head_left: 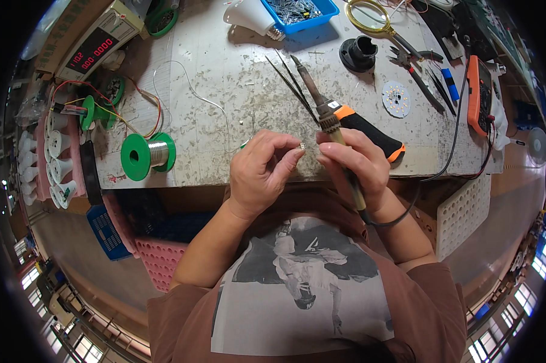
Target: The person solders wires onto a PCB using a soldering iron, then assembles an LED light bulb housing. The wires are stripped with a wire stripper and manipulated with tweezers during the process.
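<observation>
Near the table's front edge, my left hand (259,166) is closed, thumb and forefinger pinching a tiny pale metallic piece (303,146) too small to name. My right hand (363,160) grips a soldering iron (333,124), its tip pointing away from me and its cable looping over my right forearm. The right fingertips are close to the tiny piece, apart from the left ones. Dark tweezers (294,88) lie alongside the iron; their rear end is hidden behind it. A tool with a black and orange handle (369,133) rests partly beneath my right hand.
Left stand a green spool of solder wire (158,153), a power supply with red digits (94,51) and white lamp housings (58,143). At the back is a blue bin (309,24) of small parts. Rightward lie a round LED board (396,99), cutters (415,72) and an orange multimeter (480,95).
</observation>
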A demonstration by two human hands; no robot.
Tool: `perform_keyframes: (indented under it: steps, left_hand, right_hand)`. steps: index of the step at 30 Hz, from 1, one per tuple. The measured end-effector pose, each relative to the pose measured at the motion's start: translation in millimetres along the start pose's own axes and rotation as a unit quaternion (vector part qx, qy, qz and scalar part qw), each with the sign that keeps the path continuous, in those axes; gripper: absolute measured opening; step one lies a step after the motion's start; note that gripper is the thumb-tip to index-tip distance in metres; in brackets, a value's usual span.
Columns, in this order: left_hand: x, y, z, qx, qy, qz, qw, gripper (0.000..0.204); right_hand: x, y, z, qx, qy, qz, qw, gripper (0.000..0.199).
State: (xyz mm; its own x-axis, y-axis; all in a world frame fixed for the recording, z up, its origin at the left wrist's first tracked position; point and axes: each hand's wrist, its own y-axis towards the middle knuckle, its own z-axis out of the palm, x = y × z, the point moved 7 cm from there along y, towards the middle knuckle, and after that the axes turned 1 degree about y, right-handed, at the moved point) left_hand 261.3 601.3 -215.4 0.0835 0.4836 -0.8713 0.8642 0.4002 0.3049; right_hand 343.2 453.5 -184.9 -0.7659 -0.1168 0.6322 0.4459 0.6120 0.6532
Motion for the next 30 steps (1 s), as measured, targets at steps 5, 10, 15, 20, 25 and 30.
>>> perform_keyframes:
  steps: [5,10,15,20,25,30]
  left_hand:
    - [1,3,-2,0.027,-0.027,-0.002,0.999,0.013]
    - [0,2,0,0.065,-0.053,-0.044,0.996,0.009]
    - [-2,1,1,0.053,-0.006,-0.008,0.999,0.01]
    - [-14,-6,-22,-0.008,0.021,0.057,0.998,0.02]
    - [-5,-14,-61,-0.073,0.148,0.025,0.986,0.023]
    - [16,-22,-68,-0.072,0.194,0.034,0.978,0.02]
  right_hand:
    - [-7,-2,12,-0.02,0.034,0.028,0.999,0.045]
    - [-3,0,14,0.0,0.001,0.002,1.0,0.046]
    - [-2,-4,18,0.018,-0.018,-0.003,1.0,0.047]
    - [-1,-3,24,0.037,-0.049,-0.02,0.998,0.048]
    - [-5,0,25,0.027,-0.015,0.027,0.999,0.055]
    - [-6,1,28,0.022,-0.01,0.021,0.999,0.058]
